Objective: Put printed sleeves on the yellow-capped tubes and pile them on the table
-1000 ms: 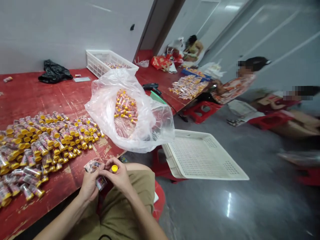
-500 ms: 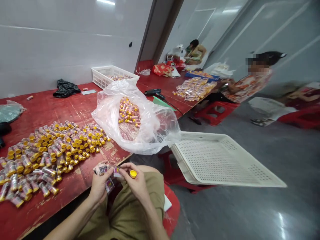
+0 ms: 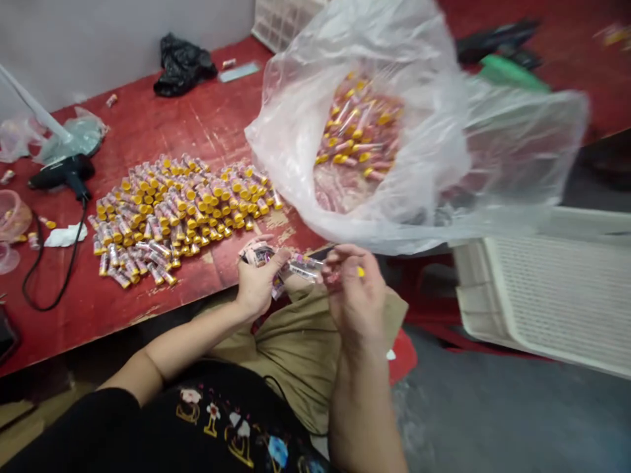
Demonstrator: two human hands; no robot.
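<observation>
My left hand (image 3: pixel 259 282) is closed around a bundle of printed plastic sleeves (image 3: pixel 257 253), its thumb pressed on top. A clear printed sleeve (image 3: pixel 303 268) stretches from it toward my right hand (image 3: pixel 359 295). That hand is curled and slightly blurred, with the yellow cap (image 3: pixel 361 271) of a small tube showing between its fingers; the rest of the tube is mostly hidden. Just beyond my hands, a large pile of sleeved tubes with yellow caps (image 3: pixel 182 203) covers part of the red table (image 3: pixel 207 131). More capped tubes (image 3: pixel 362 125) lie inside an open clear plastic bag (image 3: pixel 290 144).
A heat gun (image 3: pixel 64 176) with a black cord lies at the left, near a pink tub (image 3: pixel 12 217). A black bag (image 3: pixel 182 66) rests by the wall. White crates stand at the back (image 3: pixel 286 23) and at the right (image 3: pixel 552 295).
The view has swung left and down, bringing the heat gun and my shirt into sight. My right hand has turned and curled, and a longer stretch of sleeve shows between my hands.
</observation>
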